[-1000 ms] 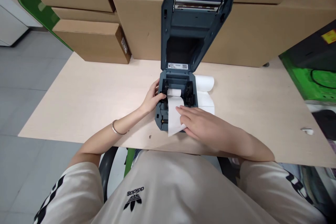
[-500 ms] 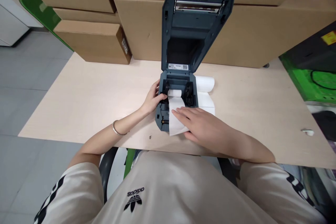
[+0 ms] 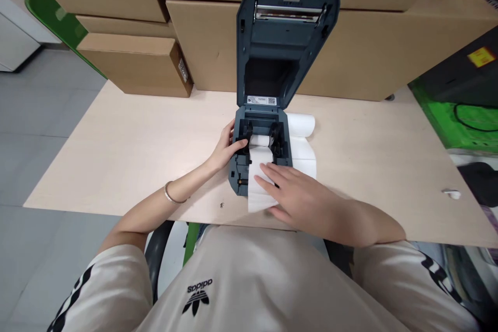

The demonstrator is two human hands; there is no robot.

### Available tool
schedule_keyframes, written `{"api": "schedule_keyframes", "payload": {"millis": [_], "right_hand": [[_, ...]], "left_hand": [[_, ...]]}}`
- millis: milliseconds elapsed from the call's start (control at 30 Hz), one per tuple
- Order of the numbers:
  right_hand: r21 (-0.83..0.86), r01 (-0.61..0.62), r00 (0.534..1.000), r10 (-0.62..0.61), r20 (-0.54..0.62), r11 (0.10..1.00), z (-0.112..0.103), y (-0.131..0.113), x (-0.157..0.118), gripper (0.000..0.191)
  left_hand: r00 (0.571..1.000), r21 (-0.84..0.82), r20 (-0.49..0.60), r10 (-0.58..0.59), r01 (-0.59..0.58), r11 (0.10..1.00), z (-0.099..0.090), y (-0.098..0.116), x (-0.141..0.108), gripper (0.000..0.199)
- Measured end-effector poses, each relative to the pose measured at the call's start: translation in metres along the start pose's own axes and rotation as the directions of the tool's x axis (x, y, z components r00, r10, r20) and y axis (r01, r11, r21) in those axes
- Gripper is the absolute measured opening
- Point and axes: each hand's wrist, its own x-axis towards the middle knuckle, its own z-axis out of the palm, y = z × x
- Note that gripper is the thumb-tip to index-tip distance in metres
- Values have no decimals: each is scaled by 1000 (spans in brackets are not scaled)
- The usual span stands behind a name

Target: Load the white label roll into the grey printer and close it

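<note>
A dark grey-blue label printer (image 3: 288, 145) stands on the table with its lid (image 3: 268, 36) raised. My left hand (image 3: 225, 149) grips its left side, thumb over the edge by the black roll holder (image 3: 277, 137) parts. Inside sits a small white paper roll (image 3: 259, 140), and a strip of label paper (image 3: 259, 187) runs from it past the printer's front edge. My right hand (image 3: 293, 194) has its fingers over the strip and its thumb by the strip's lower right corner; the grip is partly hidden.
Another white roll (image 3: 301, 125) with unrolled paper (image 3: 304, 155) lies right of the printer. Cardboard boxes (image 3: 210, 46) stand close behind the lid. A smaller box (image 3: 132, 67) is at the back left. A small white object (image 3: 452, 194) rests on the right of the table (image 3: 369, 166).
The paper strip reaches further toward me and lies straighter. My right hand has moved slightly down with it. My left hand keeps its place on the printer.
</note>
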Motion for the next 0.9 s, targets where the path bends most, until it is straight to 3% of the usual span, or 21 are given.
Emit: {"api": "schedule_keyframes", "payload": {"millis": [167,300,367,400,433,467,500,533,567,633,733,900], "right_hand": [[227,168,983,-180,34,959,-6,13,-27,52],[427,202,968,-246,51,881,-37,32,-27,38],[525,144,988,-155,-23,839,-52,51,-16,29],[552,84,994,-33,-102,830,-55,64,-9,27],[563,23,967,124,-221,826,-55,79,0,28],[560,-48,885,296,-360,827,-51,96,10,34],[564,-113,764,435,-477,818,-44,113,20,45],[568,-125,696,480,-534,813,-35,131,31,60],[581,-117,682,491,-542,805,-24,147,42,75],[592,-136,729,485,-484,795,-7,172,61,87],[626,-124,775,469,-423,770,5,185,77,83],[730,21,734,486,-475,683,-5,175,72,105]], "left_hand": [[1000,-46,-11,21,-21,999,1,-10,-2,77],[999,-110,-37,15,-19,994,5,-16,0,80],[998,-146,-46,45,-51,988,8,-16,2,76],[997,-169,-49,63,-71,983,8,-16,3,73],[996,-195,-53,75,-84,977,9,-15,4,71],[995,-223,-58,76,-87,971,10,-15,4,71],[996,-247,-59,67,-79,966,10,-14,4,71],[997,-266,-60,51,-65,962,10,-13,4,72],[997,-279,-63,32,-48,959,10,-12,3,73],[998,-286,-64,7,-25,958,11,-10,2,76],[999,-301,-49,5,-19,954,11,-9,0,78],[997,-328,-72,-28,3,945,9,-20,1,82]]}}
